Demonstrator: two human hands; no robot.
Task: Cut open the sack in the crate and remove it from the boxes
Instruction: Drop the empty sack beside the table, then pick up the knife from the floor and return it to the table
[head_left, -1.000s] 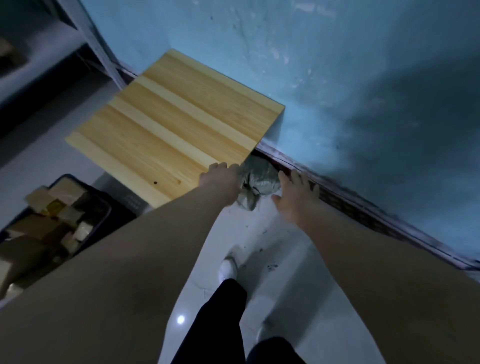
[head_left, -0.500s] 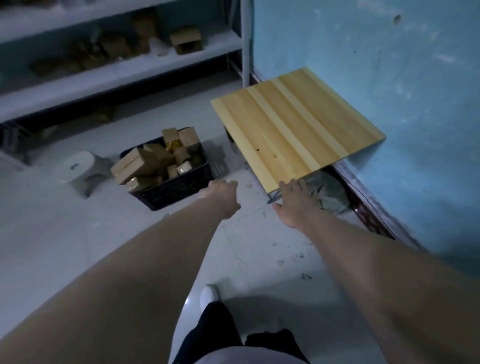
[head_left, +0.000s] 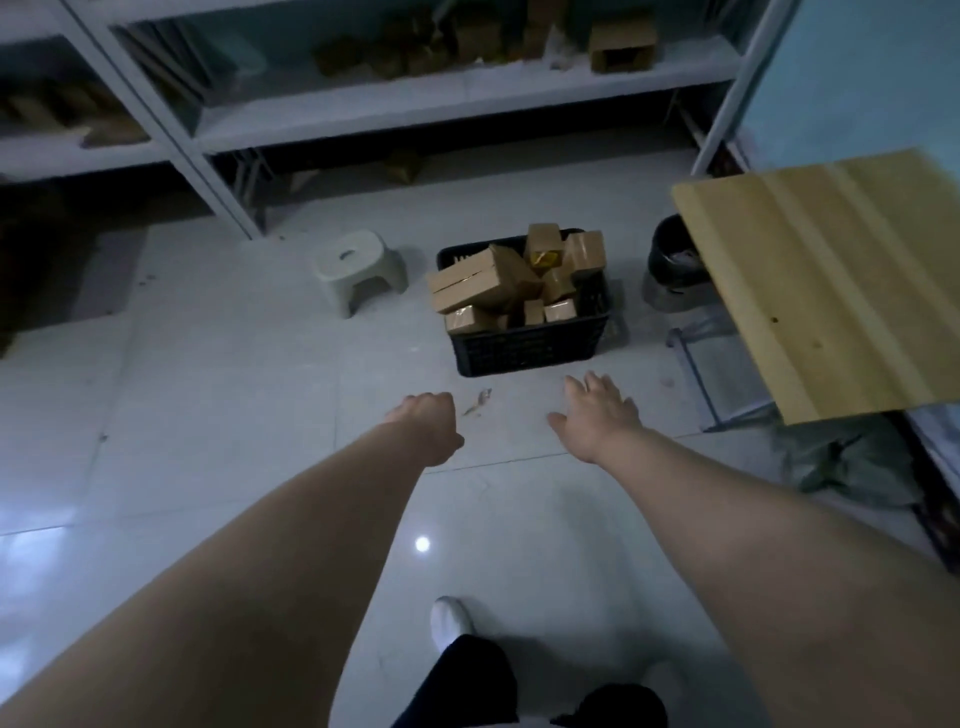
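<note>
Crate (head_left: 527, 345) lies L-R; L hand (head_left: 428, 423) fisted, R hand (head_left: 597, 410) spread.

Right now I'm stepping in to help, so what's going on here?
A person stands on the tiled floor with both arms stretched toward a black crate full of cardboard boxes. The right hand is open and the left hand is curled shut; neither visibly holds anything. Nothing wraps the boxes. Crumpled grey material, perhaps the sack, lies under the wooden table.

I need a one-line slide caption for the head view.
The left hand and the open right hand stretch toward a black crate of boxes on the floor beside a stool.
</note>
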